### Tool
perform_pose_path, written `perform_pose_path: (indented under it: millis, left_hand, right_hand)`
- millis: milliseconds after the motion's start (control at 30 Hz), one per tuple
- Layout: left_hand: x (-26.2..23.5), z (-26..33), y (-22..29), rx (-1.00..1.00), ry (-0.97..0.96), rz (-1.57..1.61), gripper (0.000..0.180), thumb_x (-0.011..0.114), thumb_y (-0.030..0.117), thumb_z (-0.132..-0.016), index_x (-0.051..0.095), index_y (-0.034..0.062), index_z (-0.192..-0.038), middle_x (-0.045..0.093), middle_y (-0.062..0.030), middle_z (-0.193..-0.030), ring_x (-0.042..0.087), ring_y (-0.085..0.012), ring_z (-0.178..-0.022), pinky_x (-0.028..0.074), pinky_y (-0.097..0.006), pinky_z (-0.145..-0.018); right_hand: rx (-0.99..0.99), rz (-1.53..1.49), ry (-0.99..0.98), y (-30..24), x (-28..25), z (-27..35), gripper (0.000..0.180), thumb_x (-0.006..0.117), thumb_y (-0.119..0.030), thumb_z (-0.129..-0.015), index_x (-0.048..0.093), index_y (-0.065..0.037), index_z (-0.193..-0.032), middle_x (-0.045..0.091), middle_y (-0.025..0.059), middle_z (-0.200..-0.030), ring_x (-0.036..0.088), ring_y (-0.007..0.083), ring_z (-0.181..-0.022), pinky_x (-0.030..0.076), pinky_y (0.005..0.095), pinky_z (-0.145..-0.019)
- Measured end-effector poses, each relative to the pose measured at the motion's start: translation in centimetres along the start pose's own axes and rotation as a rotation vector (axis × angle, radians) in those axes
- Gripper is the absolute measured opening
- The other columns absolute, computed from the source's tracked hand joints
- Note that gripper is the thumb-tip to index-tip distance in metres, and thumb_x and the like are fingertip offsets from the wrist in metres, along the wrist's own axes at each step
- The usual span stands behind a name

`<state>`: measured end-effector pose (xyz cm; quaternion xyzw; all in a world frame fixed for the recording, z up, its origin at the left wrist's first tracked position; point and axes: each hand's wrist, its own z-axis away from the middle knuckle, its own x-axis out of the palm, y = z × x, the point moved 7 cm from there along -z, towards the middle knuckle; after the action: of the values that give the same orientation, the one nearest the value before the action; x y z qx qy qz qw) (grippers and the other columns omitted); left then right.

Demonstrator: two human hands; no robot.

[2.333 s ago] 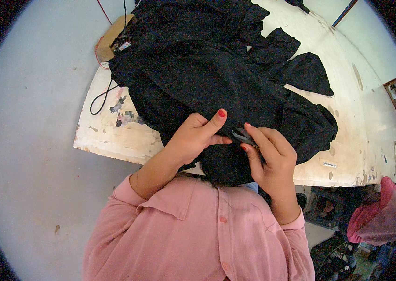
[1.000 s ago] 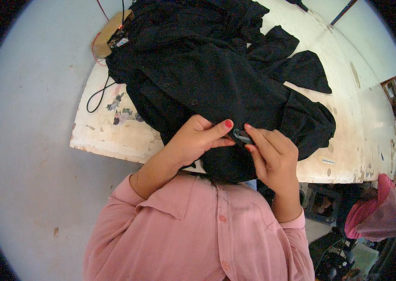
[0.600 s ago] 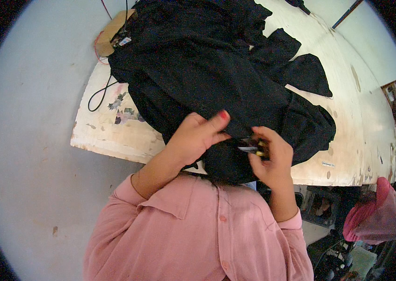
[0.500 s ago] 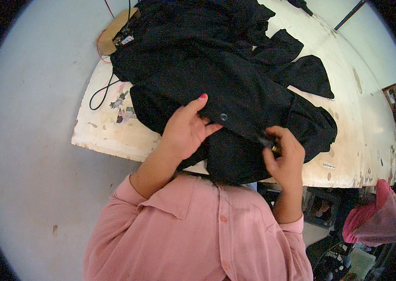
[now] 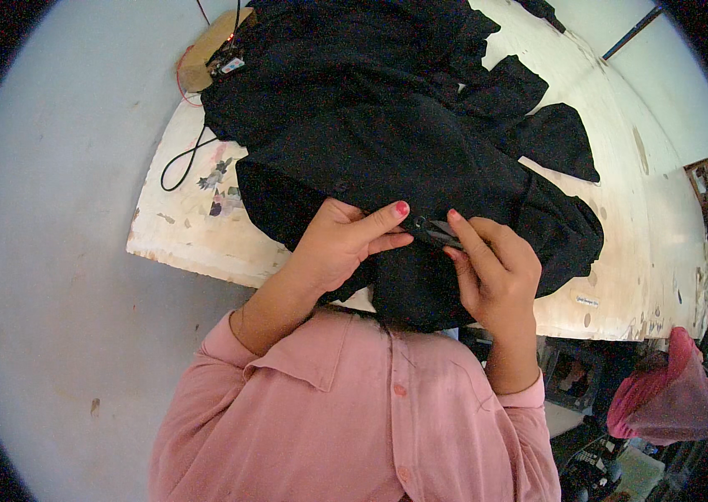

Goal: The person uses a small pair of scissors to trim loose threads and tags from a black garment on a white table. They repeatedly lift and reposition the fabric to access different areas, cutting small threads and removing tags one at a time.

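A black garment [image 5: 387,142] lies spread and rumpled in front of me, its near part hanging over the table edge. My left hand [image 5: 339,247] pinches the cloth between thumb and fingers, close beside a small dark round button [image 5: 418,222]. In my right hand [image 5: 498,266] is a pair of small dark thread snips [image 5: 444,235], held with bent fingers. Their pointed blades reach left toward the button, just above the cloth; whether they touch it I cannot tell. Part of the snips is hidden behind my right fingers.
The pale, stained table [image 5: 613,289] runs under the garment. At the far left stand a brown wooden block [image 5: 196,63] with wires and a looped black cord [image 5: 176,177]. A pink cloth [image 5: 663,397] hangs at lower right, near dark equipment below the table.
My right hand has brought the snips up and left to the button. My left hand has shifted right along the cloth, its thumb now lowered beside the button.
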<state>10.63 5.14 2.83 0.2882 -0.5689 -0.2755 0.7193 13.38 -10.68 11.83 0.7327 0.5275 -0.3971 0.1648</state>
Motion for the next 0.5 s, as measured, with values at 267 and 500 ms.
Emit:
perform_pose_path:
  millis: [267, 500]
  left_hand:
    - [0.0, 0.1, 0.1, -0.019, 0.041, -0.103, 0.016, 0.065, 0.009, -0.088, 0.066, -0.0004, -0.101, 0.067, -0.0088, -0.095, 0.066, -0.0177, -0.084, 0.06, -0.033, -0.073]
    - [0.5, 0.0, -0.1, -0.056, -0.002, 0.023, 0.015, 0.065, 0.009, -0.088, 0.066, -0.0003, -0.1, 0.067, -0.0107, -0.098, 0.066, -0.0185, -0.085, 0.059, -0.032, -0.074]
  right_hand:
    - [0.007, -0.115, -0.008, -0.2, 0.6, -0.8, 0.037, 0.073, -0.012, -0.072, 0.068, -0.01, -0.109, 0.065, 0.006, -0.09, 0.062, 0.0207, -0.068, 0.047, 0.0305, -0.056]
    - [0.052, -0.228, 0.012, 0.1, 1.1, -1.1, 0.038, 0.071, -0.008, -0.069, 0.066, -0.009, -0.107, 0.065, 0.0075, -0.088, 0.062, 0.0236, -0.069, 0.049, 0.0327, -0.058]
